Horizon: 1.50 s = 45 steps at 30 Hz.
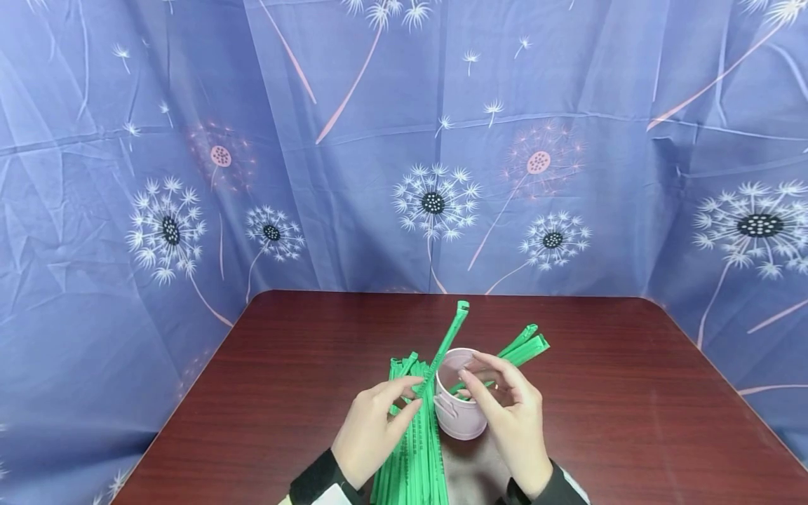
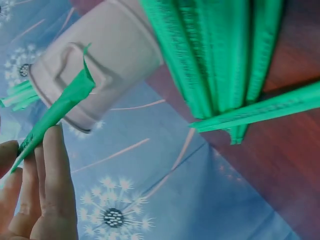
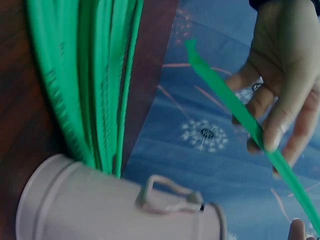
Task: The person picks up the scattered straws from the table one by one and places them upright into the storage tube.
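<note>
My left hand (image 1: 376,428) pinches one long green wrapped straw (image 1: 447,340) between thumb and fingertips. The straw slants up to the right, over the left rim of a pale pink bucket (image 1: 459,419). At the bucket's mouth is my right hand (image 1: 516,414), its thumb and fingers spread loosely with no straw visibly gripped. Several green straws (image 1: 533,348) stand in the bucket and lean out to the right behind that hand. Under and beside my left hand lies a thick bundle of green straws (image 1: 416,442) with dark print, also seen in the left wrist view.
A dark red-brown wooden table (image 1: 618,407) carries everything. Its back and sides are bordered by a blue curtain (image 1: 353,210) with dandelion prints. The bucket has a small side handle (image 3: 172,195). One loose straw (image 2: 260,107) lies across the bundle's end.
</note>
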Each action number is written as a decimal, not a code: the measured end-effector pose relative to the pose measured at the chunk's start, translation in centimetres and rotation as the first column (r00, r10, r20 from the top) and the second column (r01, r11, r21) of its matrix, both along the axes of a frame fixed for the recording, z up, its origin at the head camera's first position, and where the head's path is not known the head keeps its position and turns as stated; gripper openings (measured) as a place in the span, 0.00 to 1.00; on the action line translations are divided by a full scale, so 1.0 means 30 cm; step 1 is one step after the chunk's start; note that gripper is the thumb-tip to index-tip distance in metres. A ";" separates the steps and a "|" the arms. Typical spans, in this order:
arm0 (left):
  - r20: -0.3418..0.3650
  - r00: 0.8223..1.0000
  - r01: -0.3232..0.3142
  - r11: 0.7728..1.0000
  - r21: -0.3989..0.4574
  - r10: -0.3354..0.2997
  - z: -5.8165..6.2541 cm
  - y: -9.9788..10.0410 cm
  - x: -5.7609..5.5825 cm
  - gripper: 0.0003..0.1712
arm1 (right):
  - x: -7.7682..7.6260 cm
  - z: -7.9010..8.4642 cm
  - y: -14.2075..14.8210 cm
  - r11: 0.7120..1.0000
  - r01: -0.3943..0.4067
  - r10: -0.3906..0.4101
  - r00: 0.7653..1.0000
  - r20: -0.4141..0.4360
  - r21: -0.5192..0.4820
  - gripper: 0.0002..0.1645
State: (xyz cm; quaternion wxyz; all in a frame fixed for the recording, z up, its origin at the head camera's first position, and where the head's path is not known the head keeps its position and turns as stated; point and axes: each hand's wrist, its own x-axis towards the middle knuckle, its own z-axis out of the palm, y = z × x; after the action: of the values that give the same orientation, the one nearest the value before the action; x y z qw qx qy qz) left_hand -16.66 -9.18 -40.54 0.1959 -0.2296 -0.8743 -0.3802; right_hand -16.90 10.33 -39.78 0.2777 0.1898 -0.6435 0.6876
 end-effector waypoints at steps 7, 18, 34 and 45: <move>-0.114 0.992 0.047 0.999 -0.021 -0.049 0.007 0.024 0.007 0.18 | 0.010 0.010 -0.011 0.996 -0.083 0.083 0.997 -0.005 0.028 0.19; -0.230 0.968 0.087 0.994 -0.062 -0.099 0.006 0.029 0.005 0.19 | 0.000 0.027 -0.016 0.985 -0.103 0.098 0.994 -0.042 -0.138 0.18; -0.153 0.982 0.105 0.992 -0.071 -0.115 0.006 0.026 0.003 0.17 | -0.006 0.035 -0.001 0.974 -0.114 0.100 0.992 -0.078 -0.195 0.17; 0.017 0.996 -0.084 0.952 -0.295 0.093 -0.061 -0.051 -0.039 0.14 | -0.030 0.097 0.102 0.955 0.001 -0.036 0.993 -0.112 -0.296 0.15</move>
State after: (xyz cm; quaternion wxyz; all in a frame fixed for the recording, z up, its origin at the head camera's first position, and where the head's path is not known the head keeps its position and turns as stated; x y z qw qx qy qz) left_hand -17.83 -10.70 -42.36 0.1629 -0.2111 -0.9334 -0.2402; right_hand -17.80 13.39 -36.88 0.3461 0.1799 -0.5181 0.7612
